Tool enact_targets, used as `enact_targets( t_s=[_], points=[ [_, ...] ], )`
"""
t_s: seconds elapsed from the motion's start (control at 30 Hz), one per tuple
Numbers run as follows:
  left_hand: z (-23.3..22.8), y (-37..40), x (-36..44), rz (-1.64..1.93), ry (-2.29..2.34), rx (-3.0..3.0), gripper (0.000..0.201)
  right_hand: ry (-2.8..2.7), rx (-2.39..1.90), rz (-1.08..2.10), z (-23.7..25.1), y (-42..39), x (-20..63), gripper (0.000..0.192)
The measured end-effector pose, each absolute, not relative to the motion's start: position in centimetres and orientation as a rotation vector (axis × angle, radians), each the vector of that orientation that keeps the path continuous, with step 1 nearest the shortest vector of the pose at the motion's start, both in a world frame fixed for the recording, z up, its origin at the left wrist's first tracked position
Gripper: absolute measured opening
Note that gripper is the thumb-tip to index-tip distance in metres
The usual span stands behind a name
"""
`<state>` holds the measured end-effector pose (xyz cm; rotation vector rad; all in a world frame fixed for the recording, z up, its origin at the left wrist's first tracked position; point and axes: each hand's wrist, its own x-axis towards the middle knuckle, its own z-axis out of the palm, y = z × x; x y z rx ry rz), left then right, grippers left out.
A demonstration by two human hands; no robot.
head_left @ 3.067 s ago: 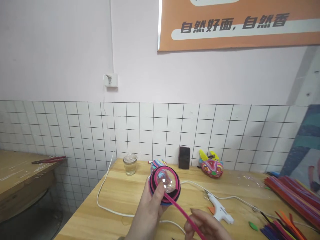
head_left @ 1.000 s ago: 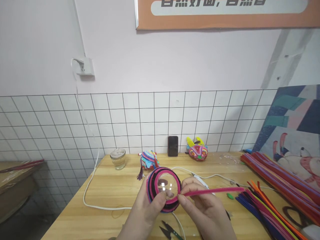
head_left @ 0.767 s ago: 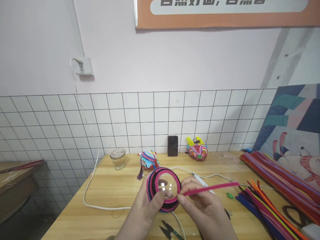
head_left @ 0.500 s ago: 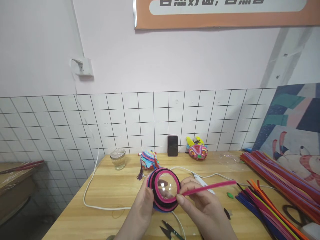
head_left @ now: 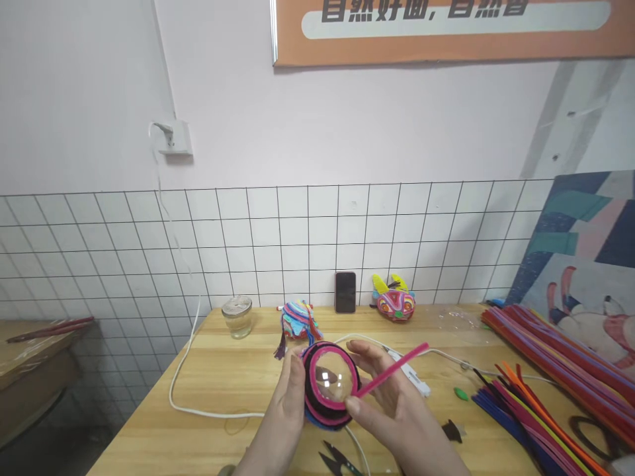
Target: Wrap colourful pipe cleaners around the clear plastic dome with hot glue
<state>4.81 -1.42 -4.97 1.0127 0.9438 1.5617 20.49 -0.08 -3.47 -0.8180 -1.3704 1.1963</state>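
Clear dome [head_left: 331, 385] ringed in pink and black pipe cleaners, being held up over the near middle of the wooden table [head_left: 238, 390].

Left hand [head_left: 290, 403] is cupping the dome's left edge, fingers curled around it. Right hand [head_left: 384, 403] is pinching the loose pink pipe cleaner [head_left: 394, 370] against the rim, other fingers spread behind. Snips [head_left: 337, 459] are lying just below. Glue gun [head_left: 409, 377] is resting right of the hands, pipe cleaner bundle [head_left: 540, 396] spreading farther right. Jar [head_left: 237, 316], phone [head_left: 345, 291] and mask [head_left: 395, 303] are standing at the far wall.
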Motion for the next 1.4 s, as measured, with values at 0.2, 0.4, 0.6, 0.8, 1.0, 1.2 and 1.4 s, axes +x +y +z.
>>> enact_targets(
  t_s=[0.2,0.4,0.6,0.8,1.0,1.2,1.4],
  points=[
    [-3.3,-1.9,5.5,1.411,1.0,1.046,0.064,-1.378,-0.693,1.286,-4.0,0.2,20.2,0.049],
    [-3.7,-1.3,5.7,1.581,0.988,1.171,0.07,-1.342,-0.664,1.243,-4.0,0.1,19.6,0.044],
    [-3.1,-1.6,5.9,1.51,0.932,1.175,0.065,-1.319,-0.697,1.167,-4.6,0.0,19.3,0.045],
    [-2.3,-2.2,5.9,1.539,0.854,1.225,0.054,-1.293,-0.676,1.117,-5.0,-0.1,18.9,0.043],
    [-1.6,-2.9,6.0,1.489,0.805,1.156,0.055,-1.287,-0.726,1.113,-5.2,-0.1,18.9,0.046],
    [-1.9,-2.9,5.8,1.486,0.803,1.123,0.059,-1.264,-0.712,1.15,-5.0,-0.3,18.8,0.048],
    [-2.9,-2.1,5.4,1.544,0.843,1.188,0.058,-1.297,-0.677,1.199,-4.7,-0.5,18.7,0.049]
  ],
)
